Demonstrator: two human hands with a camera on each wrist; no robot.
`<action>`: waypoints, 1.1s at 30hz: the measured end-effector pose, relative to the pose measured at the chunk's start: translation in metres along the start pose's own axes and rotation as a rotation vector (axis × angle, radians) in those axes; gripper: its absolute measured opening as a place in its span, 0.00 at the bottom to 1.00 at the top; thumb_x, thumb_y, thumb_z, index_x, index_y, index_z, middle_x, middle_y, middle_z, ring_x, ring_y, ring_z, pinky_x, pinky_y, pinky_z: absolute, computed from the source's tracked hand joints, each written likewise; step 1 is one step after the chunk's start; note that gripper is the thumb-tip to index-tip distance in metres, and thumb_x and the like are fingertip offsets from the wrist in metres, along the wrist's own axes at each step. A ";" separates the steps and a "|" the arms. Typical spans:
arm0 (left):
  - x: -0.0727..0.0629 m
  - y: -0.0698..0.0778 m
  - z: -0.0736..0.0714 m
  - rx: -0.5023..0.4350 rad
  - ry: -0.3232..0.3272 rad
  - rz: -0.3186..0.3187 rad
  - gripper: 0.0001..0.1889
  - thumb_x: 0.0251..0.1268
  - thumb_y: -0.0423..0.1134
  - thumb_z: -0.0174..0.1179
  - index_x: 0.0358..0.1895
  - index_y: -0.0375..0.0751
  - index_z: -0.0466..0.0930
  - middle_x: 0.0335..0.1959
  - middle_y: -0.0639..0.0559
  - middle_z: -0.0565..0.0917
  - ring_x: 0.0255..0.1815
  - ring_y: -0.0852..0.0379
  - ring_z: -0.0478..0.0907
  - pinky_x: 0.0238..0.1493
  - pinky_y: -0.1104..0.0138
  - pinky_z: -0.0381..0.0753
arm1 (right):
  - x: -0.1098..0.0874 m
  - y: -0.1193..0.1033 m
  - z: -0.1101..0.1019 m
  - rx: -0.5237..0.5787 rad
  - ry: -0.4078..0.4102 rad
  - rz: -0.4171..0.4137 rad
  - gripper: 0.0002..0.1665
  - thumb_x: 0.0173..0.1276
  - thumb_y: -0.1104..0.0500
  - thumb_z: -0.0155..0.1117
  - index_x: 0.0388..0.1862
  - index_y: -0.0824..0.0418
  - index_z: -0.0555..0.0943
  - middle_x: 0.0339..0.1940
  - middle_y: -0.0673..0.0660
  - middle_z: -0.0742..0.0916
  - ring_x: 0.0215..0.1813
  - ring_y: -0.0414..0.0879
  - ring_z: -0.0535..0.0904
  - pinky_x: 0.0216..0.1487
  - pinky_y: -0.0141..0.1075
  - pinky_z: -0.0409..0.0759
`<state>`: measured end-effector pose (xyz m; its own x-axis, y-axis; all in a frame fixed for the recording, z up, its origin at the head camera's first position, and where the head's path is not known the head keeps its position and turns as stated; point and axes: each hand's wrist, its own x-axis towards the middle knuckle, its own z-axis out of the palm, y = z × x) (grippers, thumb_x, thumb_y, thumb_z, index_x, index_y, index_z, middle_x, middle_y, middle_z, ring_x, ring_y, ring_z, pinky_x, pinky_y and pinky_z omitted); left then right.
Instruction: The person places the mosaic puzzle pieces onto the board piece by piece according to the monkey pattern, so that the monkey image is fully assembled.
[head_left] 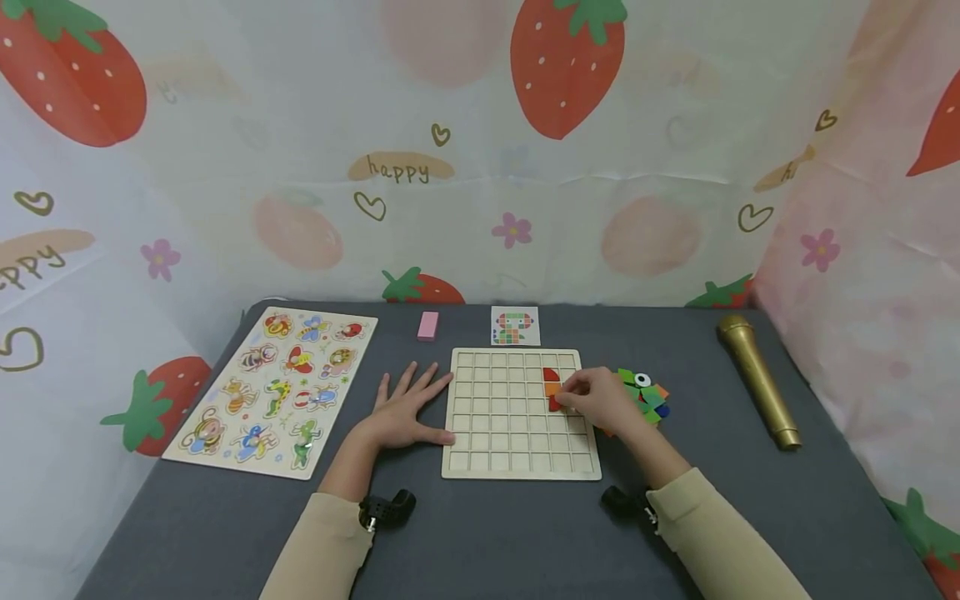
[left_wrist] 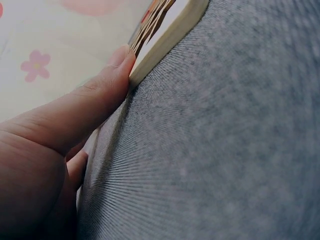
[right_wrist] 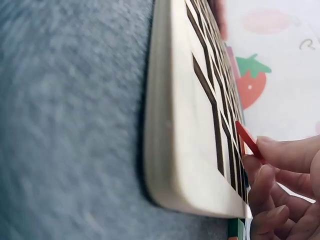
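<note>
A wooden grid board (head_left: 495,467) lies on the grey table in the head view. Spread fingers and all, my left hand (head_left: 405,414) rests at its left side. The thumb (left_wrist: 107,87) touches the board's edge in the left wrist view. Over the right part of the grid, my right hand (head_left: 603,400) pinches a small red piece (right_wrist: 249,140) between thumb and fingers. That piece looks tilted in the right wrist view. Just above it on the grid are an orange square piece (head_left: 552,388) and a red rounded piece (head_left: 551,373).
Several loose coloured pieces (head_left: 649,400) lie right of the board, partly behind my right hand. A pattern card (head_left: 515,326) and a pink block (head_left: 427,326) sit beyond it. An insect picture board (head_left: 247,400) is at left, a gold microphone-shaped object (head_left: 759,383) at right.
</note>
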<state>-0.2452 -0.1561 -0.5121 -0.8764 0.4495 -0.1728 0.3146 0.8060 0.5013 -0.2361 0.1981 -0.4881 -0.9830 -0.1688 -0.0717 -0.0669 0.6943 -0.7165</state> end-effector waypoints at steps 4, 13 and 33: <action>0.000 0.000 0.000 -0.002 0.004 0.001 0.57 0.49 0.70 0.70 0.82 0.62 0.51 0.85 0.51 0.46 0.85 0.41 0.30 0.76 0.35 0.22 | 0.000 -0.004 0.004 -0.035 -0.010 -0.002 0.07 0.68 0.55 0.71 0.35 0.57 0.89 0.31 0.52 0.88 0.32 0.44 0.78 0.32 0.36 0.77; -0.001 0.001 0.000 -0.008 0.005 0.004 0.57 0.49 0.70 0.71 0.82 0.62 0.52 0.85 0.50 0.46 0.84 0.40 0.30 0.76 0.35 0.22 | 0.003 -0.007 0.008 -0.098 -0.017 0.010 0.07 0.69 0.53 0.70 0.34 0.55 0.89 0.29 0.51 0.86 0.30 0.44 0.78 0.31 0.36 0.76; 0.000 0.000 0.001 0.004 0.003 -0.004 0.57 0.49 0.71 0.70 0.82 0.63 0.51 0.85 0.52 0.46 0.85 0.41 0.30 0.76 0.35 0.22 | 0.005 -0.004 0.010 -0.065 -0.004 0.025 0.11 0.65 0.54 0.74 0.34 0.58 0.81 0.28 0.54 0.86 0.27 0.45 0.77 0.27 0.36 0.74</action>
<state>-0.2446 -0.1558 -0.5125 -0.8788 0.4451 -0.1719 0.3127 0.8094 0.4970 -0.2391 0.1880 -0.4926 -0.9838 -0.1539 -0.0922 -0.0534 0.7420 -0.6682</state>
